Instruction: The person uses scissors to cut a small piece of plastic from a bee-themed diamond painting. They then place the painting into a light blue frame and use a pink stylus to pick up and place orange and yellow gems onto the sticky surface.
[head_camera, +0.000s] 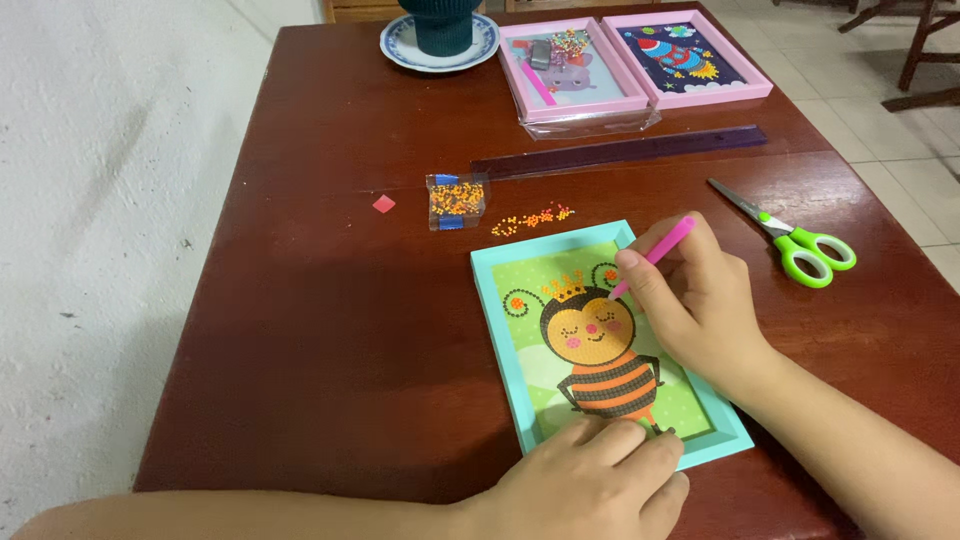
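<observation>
The bee picture (600, 345), a bead mosaic of a striped bee with a crown on a green ground, lies in a turquoise frame (497, 340) on the near part of the dark red table (330, 330), slightly turned. The right hand (695, 300) is closed around a pink pen (655, 254), thumb and fingers pinching it like a pencil, and the tip rests at the bee's head, just beside the right antenna. The left hand (590, 480) lies flat, fingers together, pressing the frame's lower edge; it grips nothing.

The likeliest trouble sits at the tip: whether a bead clings there cannot be told, and a tilted or hurried press could probably set one askew or flick it off onto the table. If the left hand eases, the frame may slide on the polished wood and drag the pen across beads already seated.

Further out, loose orange and yellow beads (533, 217) lie scattered just above the frame, beside a small clear bag of beads (457, 200); a sweeping sleeve or wrist could scatter them. A tiny red square (383, 204) lies to the left of the bag. Green-handled scissors (795, 240) lie open to the right, near the forearm, blades pointing away. A purple ruler (620, 152), two pink-framed kits (630, 60) and a plate (400, 48) stand well apart.
</observation>
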